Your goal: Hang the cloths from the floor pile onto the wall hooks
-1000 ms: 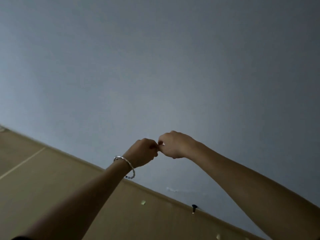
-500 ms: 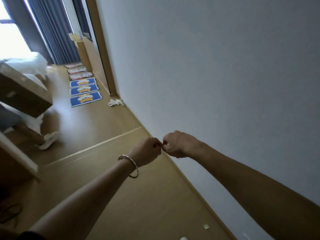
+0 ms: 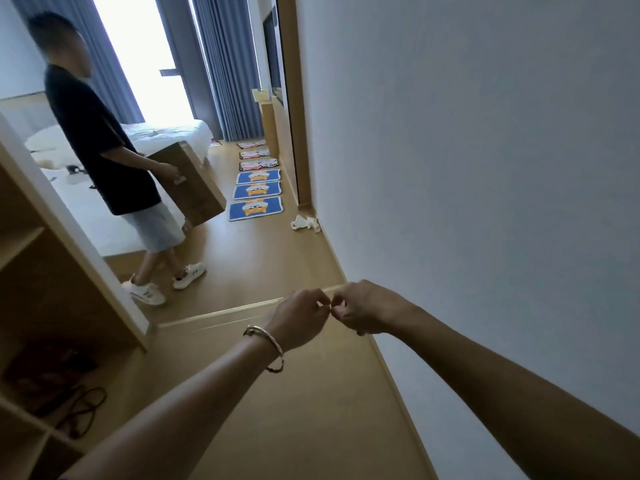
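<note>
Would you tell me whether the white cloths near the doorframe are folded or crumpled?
Crumpled: the white cloths lie in a loose, uneven heap on the floor beside the wall, with no neat folds showing.

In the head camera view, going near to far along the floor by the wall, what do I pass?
The left hand and right hand, fingertips meeting → white cloth pile → farthest blue mat → red-and-white mats → grey curtains.

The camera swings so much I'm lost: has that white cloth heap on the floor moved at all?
No. The white cloth heap still lies by the foot of the door frame, against the wall; only the view shifted.
</note>
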The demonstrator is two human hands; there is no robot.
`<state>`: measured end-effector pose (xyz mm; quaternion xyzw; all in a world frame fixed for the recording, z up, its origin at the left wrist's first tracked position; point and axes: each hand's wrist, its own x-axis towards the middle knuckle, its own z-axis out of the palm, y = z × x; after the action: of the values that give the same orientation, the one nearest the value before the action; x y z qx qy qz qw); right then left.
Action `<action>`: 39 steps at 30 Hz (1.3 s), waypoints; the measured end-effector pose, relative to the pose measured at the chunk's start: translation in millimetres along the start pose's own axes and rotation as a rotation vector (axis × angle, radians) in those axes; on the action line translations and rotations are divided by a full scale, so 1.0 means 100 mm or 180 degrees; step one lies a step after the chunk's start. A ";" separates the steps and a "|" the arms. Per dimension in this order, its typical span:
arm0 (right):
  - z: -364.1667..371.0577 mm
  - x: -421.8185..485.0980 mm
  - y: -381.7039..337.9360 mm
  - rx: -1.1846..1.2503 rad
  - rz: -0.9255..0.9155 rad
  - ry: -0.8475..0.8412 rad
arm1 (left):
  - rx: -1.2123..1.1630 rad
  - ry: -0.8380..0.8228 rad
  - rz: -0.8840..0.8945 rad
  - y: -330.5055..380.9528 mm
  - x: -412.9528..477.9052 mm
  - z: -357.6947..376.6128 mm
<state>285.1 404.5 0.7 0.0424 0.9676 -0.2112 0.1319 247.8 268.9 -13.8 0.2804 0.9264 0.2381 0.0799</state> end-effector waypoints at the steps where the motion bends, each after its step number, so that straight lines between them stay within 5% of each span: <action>1: -0.02 0.12 0.01 -0.0032 -0.0062 0.0002 | 0.0022 0.0046 -0.0076 -0.04 0.10 -0.03; 10: -0.32 1.10 -0.03 -0.0337 -0.0397 -0.0085 | -0.0026 0.0155 -0.0155 -0.50 1.08 -0.18; 27: -1.30 4.08 -0.15 -0.0948 0.0116 -0.0074 | -0.0453 0.0083 -0.0028 -1.82 4.02 -0.79; 39: -1.41 6.13 -0.75 -0.1111 -0.0668 -0.0318 | -0.0330 0.0224 -0.0737 -3.16 5.22 -1.30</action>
<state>-348.3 411.6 -13.4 -0.0926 0.9809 -0.0548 0.1623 -374.3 277.9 -61.2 0.1586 0.9413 0.2846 0.0887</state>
